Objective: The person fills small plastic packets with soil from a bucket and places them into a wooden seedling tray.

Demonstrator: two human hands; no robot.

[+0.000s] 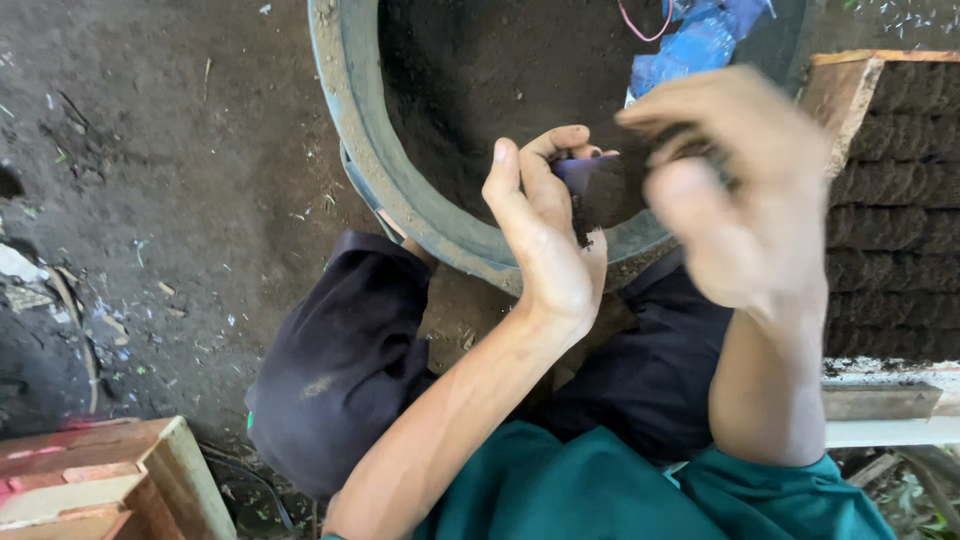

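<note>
Grip: left hand (545, 235) is curling around a small soil-filled bag (592, 188).
Right hand (745, 190): blurred, grip unclear.
Below: soil tub (400, 180).

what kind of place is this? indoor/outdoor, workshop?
Probably an informal plant-nursery or potting spot on bare ground. Signs: a large round basin of dark soil, a tray of soil-packed rows at right, and the left hand holding a small soil-filled bag over a dirt floor.

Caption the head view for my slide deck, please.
Left hand holds a small soil-filled pouch over a basin; right hand blurred.
</note>
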